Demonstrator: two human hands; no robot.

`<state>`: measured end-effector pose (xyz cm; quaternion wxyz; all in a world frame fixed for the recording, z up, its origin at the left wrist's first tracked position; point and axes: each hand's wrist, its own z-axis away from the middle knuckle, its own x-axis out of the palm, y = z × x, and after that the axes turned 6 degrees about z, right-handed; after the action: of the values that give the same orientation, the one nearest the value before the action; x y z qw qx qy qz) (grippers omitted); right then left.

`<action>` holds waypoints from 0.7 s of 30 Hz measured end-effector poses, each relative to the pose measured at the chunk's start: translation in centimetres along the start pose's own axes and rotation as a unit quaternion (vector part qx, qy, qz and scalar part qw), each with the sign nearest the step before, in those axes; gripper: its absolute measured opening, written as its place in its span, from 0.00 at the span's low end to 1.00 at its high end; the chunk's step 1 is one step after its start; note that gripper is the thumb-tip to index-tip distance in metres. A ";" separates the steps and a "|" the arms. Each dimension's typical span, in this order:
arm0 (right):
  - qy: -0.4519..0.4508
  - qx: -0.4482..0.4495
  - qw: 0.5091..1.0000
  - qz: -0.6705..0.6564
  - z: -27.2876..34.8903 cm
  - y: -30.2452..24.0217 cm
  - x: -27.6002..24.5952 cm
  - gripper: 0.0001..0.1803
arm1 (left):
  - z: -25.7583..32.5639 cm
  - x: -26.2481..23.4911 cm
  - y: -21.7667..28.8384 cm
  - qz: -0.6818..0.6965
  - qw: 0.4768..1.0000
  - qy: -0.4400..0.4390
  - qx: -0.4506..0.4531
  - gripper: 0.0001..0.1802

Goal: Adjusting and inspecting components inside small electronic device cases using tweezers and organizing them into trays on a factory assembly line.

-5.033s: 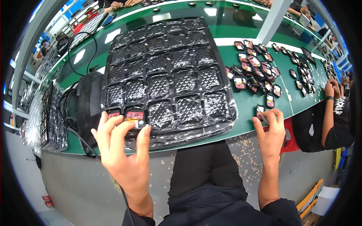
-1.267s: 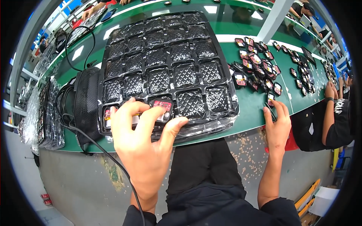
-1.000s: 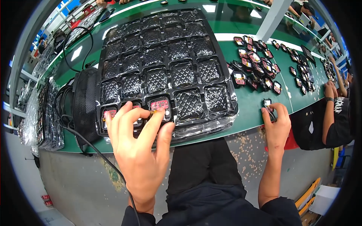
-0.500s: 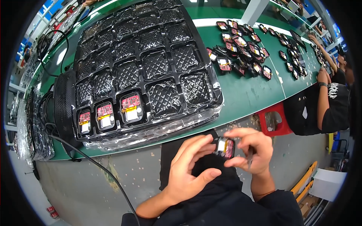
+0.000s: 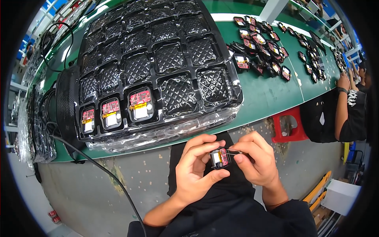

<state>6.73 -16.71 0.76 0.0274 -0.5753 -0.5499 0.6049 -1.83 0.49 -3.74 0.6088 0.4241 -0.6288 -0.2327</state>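
Above my lap, my left hand [image 5: 197, 168] grips a small black-cased electronic module [image 5: 221, 158] between thumb and fingers. Inside its case show a red circuit board, a white block and a yellow strip. My right hand [image 5: 256, 158] pinches thin metal tweezers [image 5: 234, 152], whose tips reach the module's right edge. Whether the tips grasp anything is too small to tell. Beyond my hands lies a stacked black plastic tray [image 5: 178, 114] with square pockets. Three similar modules [image 5: 141, 106] sit in the left pockets of its nearest row.
Loose modules [image 5: 260, 43] lie heaped on the green table [image 5: 272, 98] right of the tray. A black cable [image 5: 104, 173] hangs down at the left. A red stool [image 5: 290, 125] and a seated co-worker [image 5: 345, 114] are at the right.
The module has moved left into my left hand's grip, and my right hand has let go of it. The tweezers now point at the module. The view has shifted slightly.
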 end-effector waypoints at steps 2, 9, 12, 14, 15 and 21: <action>-0.001 0.017 1.000 0.007 -0.1 -0.4 0.0 0.11 | 0.0 0.1 -0.1 0.000 1.000 0.024 0.005 0.35; 0.010 0.043 0.999 0.019 -0.1 -0.6 0.5 0.07 | 0.0 -0.2 -0.1 -0.054 0.998 -0.019 0.002 0.32; 0.009 0.039 0.999 0.017 0.2 -0.3 0.7 0.07 | 0.2 -0.4 -0.3 -0.054 0.998 -0.017 -0.003 0.31; 0.012 0.043 0.999 0.013 0.3 -0.1 0.8 0.07 | 0.3 -0.4 -0.3 -0.046 0.999 -0.012 -0.009 0.32; 0.015 0.046 0.999 0.010 0.3 -0.1 0.8 0.07 | 0.3 -0.5 -0.2 -0.004 1.000 0.002 -0.027 0.32; 0.127 -0.102 0.977 0.141 0.7 1.3 1.4 0.13 | 0.3 -0.4 0.1 0.070 0.996 0.030 -0.055 0.32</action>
<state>6.55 -16.79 -1.26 -0.0477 -0.7187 -0.5145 0.4653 -2.20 0.79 -3.92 0.6643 0.3516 -0.6251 -0.2107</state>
